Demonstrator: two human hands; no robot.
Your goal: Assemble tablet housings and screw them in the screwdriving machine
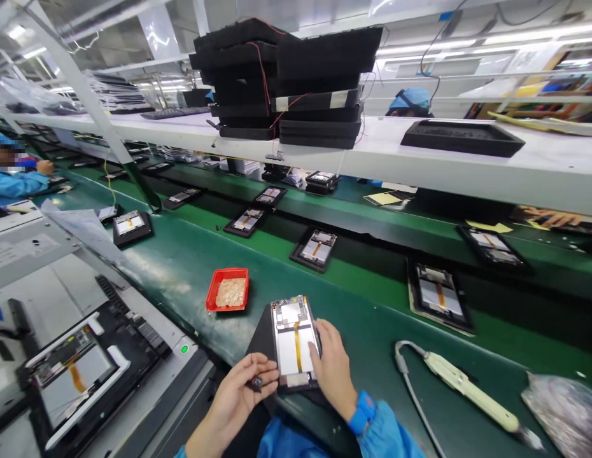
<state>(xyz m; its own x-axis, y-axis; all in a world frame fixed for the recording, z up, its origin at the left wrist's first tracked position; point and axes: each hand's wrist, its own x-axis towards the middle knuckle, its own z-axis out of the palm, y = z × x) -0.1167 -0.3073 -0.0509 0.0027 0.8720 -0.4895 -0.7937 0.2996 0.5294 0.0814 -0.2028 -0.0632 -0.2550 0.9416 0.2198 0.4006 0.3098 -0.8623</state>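
Observation:
An opened tablet [289, 362] with a white battery and an orange flat cable lies in front of me at the bench edge, on a black tray [259, 337]. My right hand [335, 366] grips its right edge, thumb over the top. Beside the lower left corner is my left hand [243, 388], fingers curled around a small dark piece [255, 383] whose kind I cannot make out. A red bin [211, 298] with pale small pieces stands just beyond. To the right lies a cream electric screwdriver [472, 388] with a grey cord.
A machine [181, 381] at left holds another opened tablet [81, 375]. Several tablets in black trays, one [315, 248] straight ahead, line the green conveyor. A white shelf [382, 165] overhangs it with stacked black trays [319, 76]. A plastic bag [563, 407] lies right. A co-worker [14, 172] sits left.

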